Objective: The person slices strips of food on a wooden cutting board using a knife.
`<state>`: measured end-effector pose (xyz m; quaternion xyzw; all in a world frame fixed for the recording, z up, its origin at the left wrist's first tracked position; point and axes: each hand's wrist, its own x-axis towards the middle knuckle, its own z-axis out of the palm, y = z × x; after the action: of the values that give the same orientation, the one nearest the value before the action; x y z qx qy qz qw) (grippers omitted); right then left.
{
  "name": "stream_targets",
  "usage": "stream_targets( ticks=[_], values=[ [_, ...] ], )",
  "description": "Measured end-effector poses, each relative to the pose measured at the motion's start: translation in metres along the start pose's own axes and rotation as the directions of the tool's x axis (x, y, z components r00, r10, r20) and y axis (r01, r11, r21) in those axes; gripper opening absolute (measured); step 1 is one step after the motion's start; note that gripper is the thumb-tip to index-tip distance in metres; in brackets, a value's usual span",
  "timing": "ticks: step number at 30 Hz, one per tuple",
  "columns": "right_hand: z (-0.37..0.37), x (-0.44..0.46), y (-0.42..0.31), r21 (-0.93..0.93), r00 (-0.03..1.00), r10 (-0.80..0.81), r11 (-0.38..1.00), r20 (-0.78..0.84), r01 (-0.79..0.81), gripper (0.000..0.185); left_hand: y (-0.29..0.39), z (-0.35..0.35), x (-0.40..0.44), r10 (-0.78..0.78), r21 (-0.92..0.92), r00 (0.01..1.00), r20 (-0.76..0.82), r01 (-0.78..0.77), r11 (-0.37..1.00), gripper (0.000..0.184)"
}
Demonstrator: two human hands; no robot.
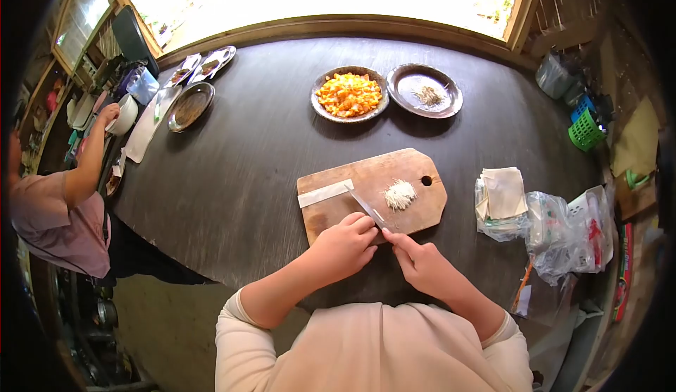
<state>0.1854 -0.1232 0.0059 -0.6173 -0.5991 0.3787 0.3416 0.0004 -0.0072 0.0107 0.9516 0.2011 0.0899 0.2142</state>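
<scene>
A wooden cutting board (pixel 419 163) lies in front of me. On it are a flat pale strip (pixel 325 193) at the left and a small heap of thin white shreds (pixel 400 195) near the hole. My right hand (pixel 422 262) is closed round the handle end of a knife (pixel 361 200), whose blade points away and to the left. My left hand (pixel 341 243) rests at the board's near edge beside the blade, its fingers bent together. Whatever those fingers hold, if anything, is hidden.
Farther back stand a bowl of orange cubes (pixel 350 95) and a plate with dry brown bits (pixel 427 96). Plastic bags (pixel 563 230) and stacked pale wrappers (pixel 504 191) lie at right. Another person (pixel 60 209) works at left near a white bowl (pixel 124 115).
</scene>
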Motion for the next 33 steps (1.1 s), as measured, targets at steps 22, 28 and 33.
stream_targets(
  ticks=[22, 28, 33],
  values=[
    [0.001, -0.002, 0.000, 0.005, 1.000, 0.003, 1.000, 0.001, -0.003, 0.037, -0.001, 0.000, 0.000, 0.016, -0.020, 1.000, -0.009, -0.016, 1.000, 0.024],
    [0.000, 0.001, -0.002, 0.007, 0.999, 0.030, 1.000, 0.015, -0.030, 0.036, -0.002, 0.001, -0.001, 0.021, -0.011, 1.000, -0.016, -0.022, 1.000, 0.024],
    [-0.001, 0.002, -0.005, 0.038, 0.996, 0.089, 0.995, 0.031, -0.090, 0.034, -0.002, 0.001, -0.001, 0.006, -0.015, 1.000, -0.011, -0.007, 1.000, 0.023]
  ],
)
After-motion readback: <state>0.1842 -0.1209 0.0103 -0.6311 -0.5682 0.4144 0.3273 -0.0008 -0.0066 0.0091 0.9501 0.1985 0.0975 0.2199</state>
